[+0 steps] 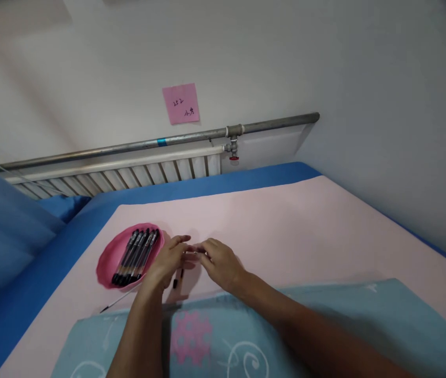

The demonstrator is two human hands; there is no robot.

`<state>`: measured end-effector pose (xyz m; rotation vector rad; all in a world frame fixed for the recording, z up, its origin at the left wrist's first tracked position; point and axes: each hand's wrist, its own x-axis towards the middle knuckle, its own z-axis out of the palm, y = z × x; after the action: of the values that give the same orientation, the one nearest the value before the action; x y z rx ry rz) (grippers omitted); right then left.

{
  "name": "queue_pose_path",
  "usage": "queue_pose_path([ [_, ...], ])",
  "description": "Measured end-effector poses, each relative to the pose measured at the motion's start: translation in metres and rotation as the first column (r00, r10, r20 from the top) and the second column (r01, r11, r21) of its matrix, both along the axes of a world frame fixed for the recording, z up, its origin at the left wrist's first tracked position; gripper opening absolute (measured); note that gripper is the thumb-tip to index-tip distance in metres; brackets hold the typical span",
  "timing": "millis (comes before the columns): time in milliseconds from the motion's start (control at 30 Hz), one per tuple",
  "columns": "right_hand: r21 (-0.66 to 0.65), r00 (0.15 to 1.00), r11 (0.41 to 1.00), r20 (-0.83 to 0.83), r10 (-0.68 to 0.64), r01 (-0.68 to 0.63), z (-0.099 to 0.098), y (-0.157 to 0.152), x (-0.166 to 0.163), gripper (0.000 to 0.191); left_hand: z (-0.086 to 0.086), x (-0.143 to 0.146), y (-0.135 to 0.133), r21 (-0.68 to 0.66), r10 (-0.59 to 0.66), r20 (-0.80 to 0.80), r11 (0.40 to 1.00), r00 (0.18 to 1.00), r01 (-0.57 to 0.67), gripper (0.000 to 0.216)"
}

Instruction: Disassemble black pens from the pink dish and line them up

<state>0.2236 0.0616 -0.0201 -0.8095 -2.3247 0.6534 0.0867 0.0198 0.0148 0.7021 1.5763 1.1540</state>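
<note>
From the head view, the writing first: a pink note [181, 104] on the wall reads "252", with handwritten characters beneath! Pale labels show on the dark-capped pens [136, 257] lined up in the pink dish [103, 262], too small to read. Now the hands: left hand [170, 261] reaching forward, right hand [223, 265] angling in from the right, wrists low, fingertips meeting just right of the dish. The grip is narrow on both sides, pinching a slim piece [190, 255] between them, mostly hidden by fingers! Below lies a small black-ended part [175, 284]; a thin refill [119, 300] rests beside the dish, dark tip outward.
</note>
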Motion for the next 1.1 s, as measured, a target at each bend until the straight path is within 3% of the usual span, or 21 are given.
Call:
queue_pose_path([
  [133, 0.008, 0.988, 0.995, 0.122, 0.098, -0.1, -0.009, -0.008, -0.004, 0.009, 0.002, -0.016, -0.003, 0.112, 0.117, -0.17, 0.989, 0.978, -0.099, 0.022],
  [333, 0.021, 0.95, 0.987, 0.276, 0.146, -0.157, -0.023, -0.016, -0.014, 0.014, 0.001, -0.021, -0.003, 0.135, 0.144, -0.065, 0.982, 0.987, -0.135, 0.022],
  [433, -0.059, 0.972, 0.986, 0.167, 0.166, -0.158, -0.018, -0.014, -0.015, 0.017, 0.0, -0.019, -0.003, 0.13, 0.14, -0.044, 0.983, 0.989, -0.134, 0.024],
  [533, -0.237, 0.99, 0.963, -0.083, 0.113, -0.13, -0.009, -0.01, -0.014, 0.015, -0.002, -0.013, -0.001, 0.135, 0.073, -0.007, 0.988, 0.997, -0.072, 0.024],
  [667, -0.533, 0.952, 0.835, -0.303, -0.039, -0.135, 0.0, -0.007, -0.016, 0.015, -0.007, 0.002, 0.005, 0.17, 0.029, -0.006, 0.985, 1.0, -0.027, 0.021],
  [767, -0.653, 0.948, 0.749, -0.298, -0.114, -0.115, -0.001, -0.005, -0.017, 0.017, -0.008, 0.008, 0.005, 0.172, -0.017, -0.056, 0.985, 0.998, 0.027, 0.022],
  [867, -0.617, 0.97, 0.787, -0.191, -0.15, 0.0, -0.005, 0.0, -0.016, 0.015, -0.003, -0.001, 0.0, 0.103, -0.051, -0.254, 0.992, 0.966, 0.079, 0.035],
  [933, -0.535, 0.982, 0.841, -0.109, -0.157, 0.075, -0.007, 0.003, -0.014, 0.014, 0.001, -0.011, -0.005, 0.008, -0.058, -0.496, 0.997, 0.866, 0.072, 0.035],
  [967, -0.499, 0.984, 0.861, -0.078, -0.16, 0.1, -0.008, 0.005, -0.014, 0.013, 0.002, -0.015, -0.007, -0.059, -0.083, -0.623, 0.996, 0.778, 0.06, 0.032],
  [1033, -0.469, 0.985, 0.875, -0.05, -0.166, 0.123, -0.011, 0.008, -0.015, 0.011, 0.004, -0.021, -0.009, -0.24, -0.225, -0.816, 0.97, 0.532, 0.042, 0.029],
  [1100, -0.439, 0.984, 0.886, -0.013, -0.175, 0.152, -0.015, 0.012, -0.019, 0.014, 0.005, -0.022, -0.01, -0.395, -0.378, -0.866, 0.919, 0.328, 0.015, 0.03],
])
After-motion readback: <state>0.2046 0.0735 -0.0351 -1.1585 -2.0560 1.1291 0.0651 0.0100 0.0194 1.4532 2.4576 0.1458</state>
